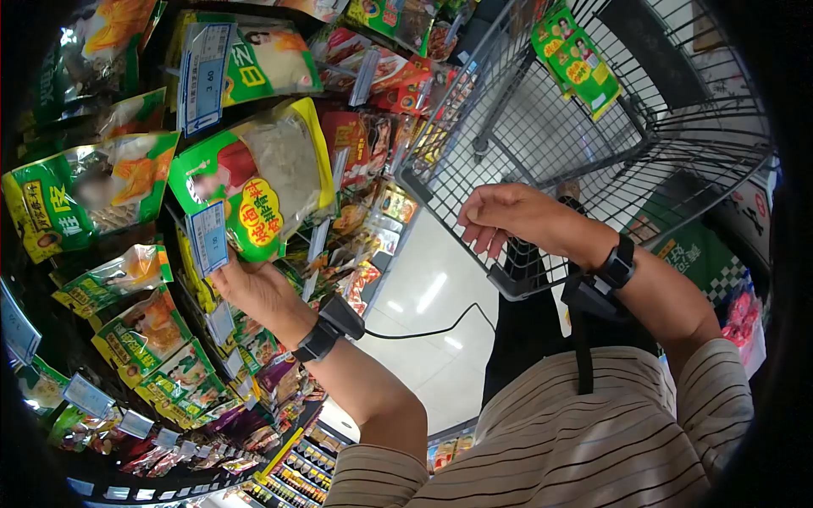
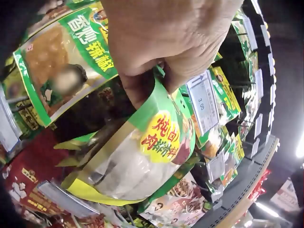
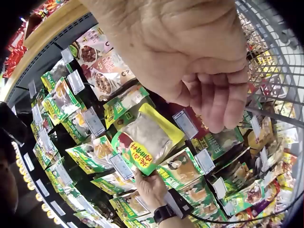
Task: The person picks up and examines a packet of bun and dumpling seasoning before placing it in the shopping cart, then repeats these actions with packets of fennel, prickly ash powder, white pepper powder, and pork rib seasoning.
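Note:
My left hand (image 1: 264, 298) pinches the green top end of a stewing-spice packet (image 1: 292, 169) at the hanging rack. The packet has a clear middle, a yellow bottom edge and red lettering on a yellow patch. In the left wrist view, the thumb and fingers close on its green corner (image 2: 154, 97). A price tag (image 1: 209, 239) overlaps the packet beside the fingertips. My right hand (image 1: 527, 218) hovers over the near rim of a shopping cart (image 1: 491, 275), fingers loosely bent and nothing in them. From the right wrist, the held packet (image 3: 149, 133) appears beyond that hand.
Inside the cart lies another green packet (image 1: 577, 61). Several seasoning packets (image 1: 93, 190) hang close around the left hand, with price tags (image 1: 89, 396) jutting out on hooks. A black cable (image 1: 423, 334) runs from the left wrist. Tiled floor (image 1: 423, 292) lies between rack and cart.

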{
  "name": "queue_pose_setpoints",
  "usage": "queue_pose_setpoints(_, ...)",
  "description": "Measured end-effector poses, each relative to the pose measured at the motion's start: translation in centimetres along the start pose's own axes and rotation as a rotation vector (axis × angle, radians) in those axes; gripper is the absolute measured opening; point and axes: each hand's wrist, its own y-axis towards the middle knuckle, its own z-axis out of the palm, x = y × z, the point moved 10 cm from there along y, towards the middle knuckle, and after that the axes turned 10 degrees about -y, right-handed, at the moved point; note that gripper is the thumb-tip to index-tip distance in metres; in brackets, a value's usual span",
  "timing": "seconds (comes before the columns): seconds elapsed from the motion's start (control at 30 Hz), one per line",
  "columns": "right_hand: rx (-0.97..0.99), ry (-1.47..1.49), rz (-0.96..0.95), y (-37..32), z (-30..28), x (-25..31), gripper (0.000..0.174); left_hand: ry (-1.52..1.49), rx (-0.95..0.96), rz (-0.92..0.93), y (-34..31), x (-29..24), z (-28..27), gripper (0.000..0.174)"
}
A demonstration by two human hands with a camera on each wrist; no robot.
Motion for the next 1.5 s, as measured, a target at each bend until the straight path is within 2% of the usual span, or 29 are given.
queue_pose_setpoints(0.13,0.007,-0.004,0.003,0.0,0.7,1.4,0.026,-0.177,0.101,-0.191,-0.2,2.1,-0.1,0.031)
queue_pose_setpoints(0.23,0.009,0.005,0.017,0.2,0.9,1.6,0.026,-0.170,0.206,-0.299,-1.3,2.9,1.7,0.033)
queue_pose_setpoints(0.37,-0.001,-0.010,-0.022,0.1,0.6,1.8,0.027,-0.150,0.225,-0.410,-3.7,3.5,4.0,0.036)
queue_pose_setpoints(0.6,-0.078,0.022,-0.041,-1.5,-1.8,2.0,0.025,-0.195,0.206,-0.605,-8.9,7.9,7.1,0.026)
queue_pose_setpoints(0.7,-0.113,0.026,-0.100,-2.3,-3.2,2.0,0.025,-0.192,0.242,-0.664,-10.8,9.4,9.5,0.026)
queue_pose_setpoints(1.0,-0.271,0.010,-0.085,-7.2,-8.6,1.4,0.020,-0.179,0.333,-0.797,-16.1,14.4,17.6,0.025)
queue_pose_setpoints(1.1,-0.328,0.024,-0.043,-8.8,-10.7,0.4,0.020,-0.236,0.427,-0.819,-17.1,15.1,20.6,0.024)
queue_pose_setpoints(1.2,-0.391,-0.040,-0.045,-10.8,-12.7,-0.5,0.021,-0.214,0.449,-0.845,-18.1,16.7,22.6,0.024)
queue_pose_setpoints(1.3,-0.543,-0.249,-0.129,-13.3,-16.2,-2.8,0.025,-0.195,0.485,-0.891,-20.2,19.4,24.8,0.023)
queue_pose_setpoints(1.4,-0.768,-0.601,-0.127,-17.8,-19.6,-2.7,0.017,-0.089,0.560,-0.925,-22.9,23.1,26.3,0.022)
queue_pose_setpoints(1.43,-0.830,-0.713,-0.118,-19.3,-20.4,-2.4,0.015,-0.041,0.621,-0.912,-23.8,24.3,27.0,0.023)
queue_pose_setpoints(1.47,-0.858,-0.804,-0.026,-20.4,-21.4,-2.8,0.013,0.008,0.679,-0.896,-24.7,25.5,27.6,0.024)
queue_pose_setpoints(1.5,-0.904,-0.844,-0.059,-21.4,-22.0,-2.8,0.013,0.059,0.737,-0.879,-25.5,26.5,28.3,0.024)
